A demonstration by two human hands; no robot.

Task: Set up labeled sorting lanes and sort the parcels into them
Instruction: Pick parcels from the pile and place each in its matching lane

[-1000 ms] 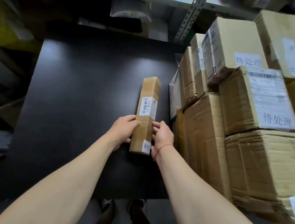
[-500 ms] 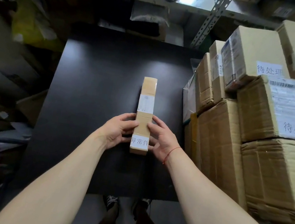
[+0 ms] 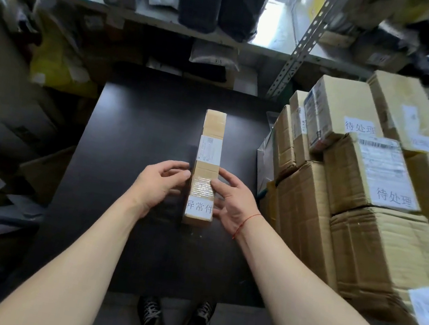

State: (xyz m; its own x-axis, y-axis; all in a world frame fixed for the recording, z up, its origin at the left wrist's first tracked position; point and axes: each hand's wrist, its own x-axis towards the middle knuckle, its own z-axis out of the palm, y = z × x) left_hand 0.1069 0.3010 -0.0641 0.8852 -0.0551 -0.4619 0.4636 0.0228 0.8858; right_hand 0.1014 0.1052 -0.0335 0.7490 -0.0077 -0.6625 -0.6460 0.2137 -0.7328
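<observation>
long narrow parcel [image 3: 206, 166] lying flat on dark table [image 3: 133, 130], its length running away from the camera; white label [image 3: 199, 207] reading 异常件 at the near end, shipping label [image 3: 210, 149] at mid-length. left hand [image 3: 159, 185] and right hand [image 3: 232, 200] flanking the near half, fingertips touching its sides. stacked cartons [image 3: 366, 206] just right of the table, several labelled 待处理. shelving [image 3: 174, 23] behind.

A parcel storeroom: stacked labelled cartons [image 3: 369, 189] beside cluttered metal shelving [image 3: 299, 51].
</observation>
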